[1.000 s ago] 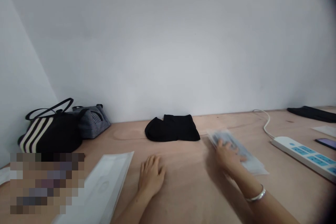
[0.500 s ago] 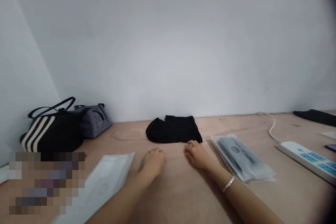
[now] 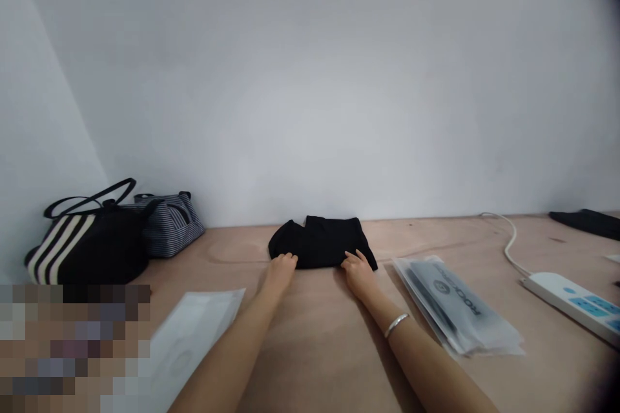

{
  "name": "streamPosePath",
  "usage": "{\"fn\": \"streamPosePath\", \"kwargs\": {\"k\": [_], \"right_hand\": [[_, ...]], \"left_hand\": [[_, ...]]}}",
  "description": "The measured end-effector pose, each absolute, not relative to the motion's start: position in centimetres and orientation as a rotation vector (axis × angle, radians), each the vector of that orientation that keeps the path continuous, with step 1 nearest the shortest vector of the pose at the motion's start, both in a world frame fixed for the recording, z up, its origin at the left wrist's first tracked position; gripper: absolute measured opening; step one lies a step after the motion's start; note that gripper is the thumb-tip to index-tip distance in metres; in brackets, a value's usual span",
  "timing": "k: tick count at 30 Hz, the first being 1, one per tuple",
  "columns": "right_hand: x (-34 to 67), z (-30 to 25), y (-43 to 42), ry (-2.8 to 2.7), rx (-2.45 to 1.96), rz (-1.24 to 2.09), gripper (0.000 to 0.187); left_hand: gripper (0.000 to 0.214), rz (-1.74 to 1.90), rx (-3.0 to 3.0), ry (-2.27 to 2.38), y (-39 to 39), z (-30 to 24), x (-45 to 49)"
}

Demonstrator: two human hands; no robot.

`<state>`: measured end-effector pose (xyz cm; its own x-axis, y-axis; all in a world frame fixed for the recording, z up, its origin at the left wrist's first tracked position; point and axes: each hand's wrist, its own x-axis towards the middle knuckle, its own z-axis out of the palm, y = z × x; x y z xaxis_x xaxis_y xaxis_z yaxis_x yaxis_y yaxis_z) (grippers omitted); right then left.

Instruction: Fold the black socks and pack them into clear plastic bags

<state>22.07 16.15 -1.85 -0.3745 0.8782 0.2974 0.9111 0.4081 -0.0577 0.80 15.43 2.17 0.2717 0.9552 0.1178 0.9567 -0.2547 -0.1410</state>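
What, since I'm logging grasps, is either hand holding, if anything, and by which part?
Left hand and right hand touch the black cloth at its near edge; whether they grip it cannot be told.

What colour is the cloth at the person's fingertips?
The cloth is black, with no pattern visible; the head view shows it.

A black tote (image 3: 109, 248) and striped pouch (image 3: 169, 226) stand left, power strip (image 3: 562, 298) right.

I have shifted my right hand (image 3: 359, 274) from the packets (image 3: 462, 303), and my left hand (image 3: 281, 271) forward, to the black cloth (image 3: 324, 242).
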Motion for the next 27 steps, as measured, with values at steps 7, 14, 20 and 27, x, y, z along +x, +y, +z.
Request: {"fn": "streamPosePath", "kwargs": {"k": [7,14,20,27], "right_hand": [[22.4,0.8,11.7,-2.487,-1.518,-0.156,0.029],[25.6,3.3,2.6,-2.679,-1.186,0.504,0.019],[24.9,2.0,4.5,-2.539,-1.329,0.243,0.048],[25.2,-1.6,2.7,-2.598,-1.487,0.175,0.065]], "left_hand": [[0.017,0.027,-2.521,-1.698,10.8,4.9,0.5],[0.012,-0.009,-2.987,-1.522,1.1,6.9,-1.4],[0.054,-0.150,-2.680,-1.897,0.6,2.3,1.7],[0.062,-0.156,-2.757,-1.835,-0.7,-0.5,1.9]]}}
